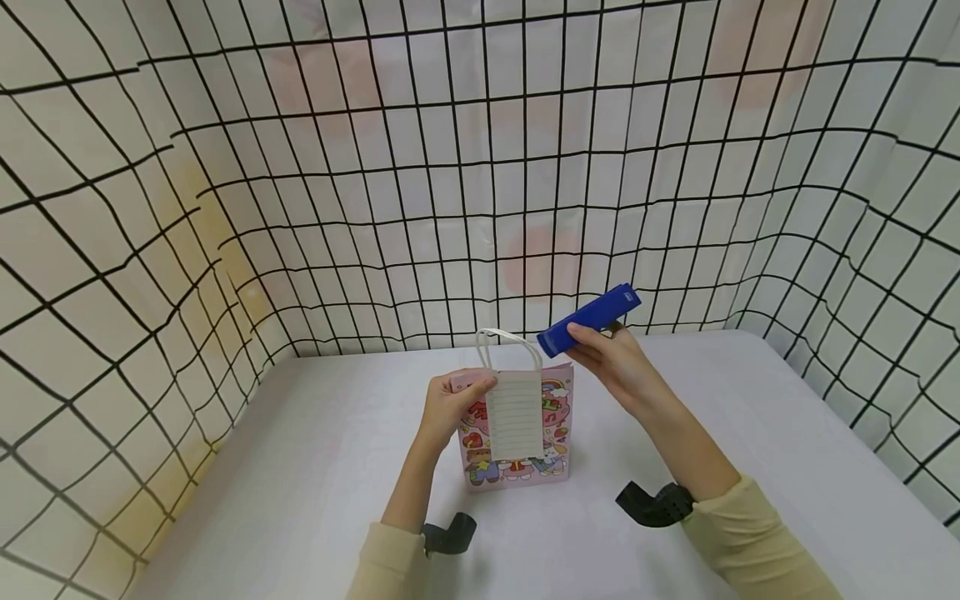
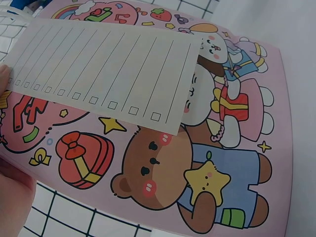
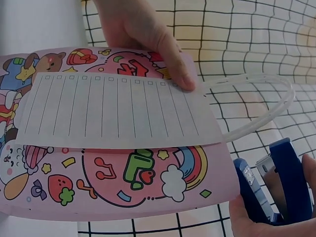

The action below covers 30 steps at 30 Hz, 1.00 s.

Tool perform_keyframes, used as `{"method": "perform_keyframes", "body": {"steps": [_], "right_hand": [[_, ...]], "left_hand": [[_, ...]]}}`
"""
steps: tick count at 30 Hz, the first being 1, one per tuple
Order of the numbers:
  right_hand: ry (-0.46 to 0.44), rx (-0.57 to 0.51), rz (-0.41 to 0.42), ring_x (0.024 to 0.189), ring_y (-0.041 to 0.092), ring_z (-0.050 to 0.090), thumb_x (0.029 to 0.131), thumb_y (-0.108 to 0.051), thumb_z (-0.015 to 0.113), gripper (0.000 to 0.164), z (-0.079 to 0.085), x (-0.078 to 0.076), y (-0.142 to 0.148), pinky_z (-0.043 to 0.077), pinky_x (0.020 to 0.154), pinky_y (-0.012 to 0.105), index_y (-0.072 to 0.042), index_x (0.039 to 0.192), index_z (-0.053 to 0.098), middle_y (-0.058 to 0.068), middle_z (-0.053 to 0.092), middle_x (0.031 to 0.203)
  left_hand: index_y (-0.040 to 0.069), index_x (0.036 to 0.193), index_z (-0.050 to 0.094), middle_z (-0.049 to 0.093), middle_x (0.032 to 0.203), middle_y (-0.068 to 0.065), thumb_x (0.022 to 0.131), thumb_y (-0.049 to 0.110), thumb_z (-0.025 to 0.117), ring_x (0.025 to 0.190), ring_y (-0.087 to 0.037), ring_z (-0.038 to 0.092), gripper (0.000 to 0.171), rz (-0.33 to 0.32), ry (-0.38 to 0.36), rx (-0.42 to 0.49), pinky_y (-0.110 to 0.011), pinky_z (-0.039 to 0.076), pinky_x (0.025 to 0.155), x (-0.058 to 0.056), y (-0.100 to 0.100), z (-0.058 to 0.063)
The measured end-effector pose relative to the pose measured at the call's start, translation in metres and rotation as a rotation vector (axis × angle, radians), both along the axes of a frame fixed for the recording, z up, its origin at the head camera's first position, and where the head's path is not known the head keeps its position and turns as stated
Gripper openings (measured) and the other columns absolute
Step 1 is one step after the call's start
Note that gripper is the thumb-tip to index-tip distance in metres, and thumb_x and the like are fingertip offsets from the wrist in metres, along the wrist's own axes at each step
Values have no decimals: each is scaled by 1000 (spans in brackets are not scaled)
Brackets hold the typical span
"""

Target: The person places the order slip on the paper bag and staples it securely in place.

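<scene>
Thumb and fingers of the left hand (image 1: 448, 408) pinch the upper left corner of a white, lined paper sheet (image 1: 516, 417) against the front of a pink, cartoon-printed paper bag (image 1: 557, 433), whose white looped handle (image 3: 290, 96) rises above its top edge. Near the bag's top right corner, the right hand (image 1: 618, 367) grips a long blue stapler (image 1: 588, 320) with its arms spread. Placing the sheet on the bag looks done, while fastening it seems left, since no staple shows on its visible face.

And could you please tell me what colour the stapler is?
The stapler is blue, seen best in the head view.
</scene>
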State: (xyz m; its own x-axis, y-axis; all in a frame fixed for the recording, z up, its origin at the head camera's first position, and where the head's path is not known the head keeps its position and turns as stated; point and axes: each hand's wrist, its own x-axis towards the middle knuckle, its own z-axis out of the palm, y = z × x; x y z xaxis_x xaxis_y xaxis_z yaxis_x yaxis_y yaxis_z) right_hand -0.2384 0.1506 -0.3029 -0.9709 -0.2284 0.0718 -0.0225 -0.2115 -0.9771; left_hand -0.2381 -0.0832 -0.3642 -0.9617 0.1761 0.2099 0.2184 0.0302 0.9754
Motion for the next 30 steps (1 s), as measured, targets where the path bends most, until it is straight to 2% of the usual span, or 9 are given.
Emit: {"method": "perform_keyframes", "body": {"steps": [6,9,15,23,30], "right_hand": [[14,67,-13,104,8,55,92,-21,52,64,0,-7,-6,32,105,35,0,135,9,18,34,132],[18,96,-7,114,18,51,92,-20,52,65,1,-9,-9,32,105,36,0,136,8,21,31,135],[33,175,24,131,37,33,90,-14,53,74,4,-13,-16,27,108,43,1,139,-1,27,23,141],[85,349,41,129,40,37,86,-17,58,83,7,-16,-24,25,109,50,3,140,-2,30,32,138],[131,445,52,128,42,35,85,-16,59,83,6,-15,-31,23,106,58,3,141,1,30,30,140]], "left_hand": [[-10,98,63,66,95,-27,86,10,60,67,-7,67,23,1,-5,-2,-22,53,61,2,0,2],[-10,98,63,66,95,-27,86,9,60,67,-7,67,23,0,-1,-1,-23,53,61,2,0,2],[-9,99,64,66,94,-26,86,10,60,66,-7,66,23,1,8,-8,-22,53,60,2,0,2],[-9,99,64,67,94,-26,87,11,60,66,-7,66,23,-5,9,-21,-22,53,59,3,0,2],[-9,99,64,67,93,-25,87,10,59,67,-9,67,23,-13,15,-16,-23,54,61,3,0,2]]}}
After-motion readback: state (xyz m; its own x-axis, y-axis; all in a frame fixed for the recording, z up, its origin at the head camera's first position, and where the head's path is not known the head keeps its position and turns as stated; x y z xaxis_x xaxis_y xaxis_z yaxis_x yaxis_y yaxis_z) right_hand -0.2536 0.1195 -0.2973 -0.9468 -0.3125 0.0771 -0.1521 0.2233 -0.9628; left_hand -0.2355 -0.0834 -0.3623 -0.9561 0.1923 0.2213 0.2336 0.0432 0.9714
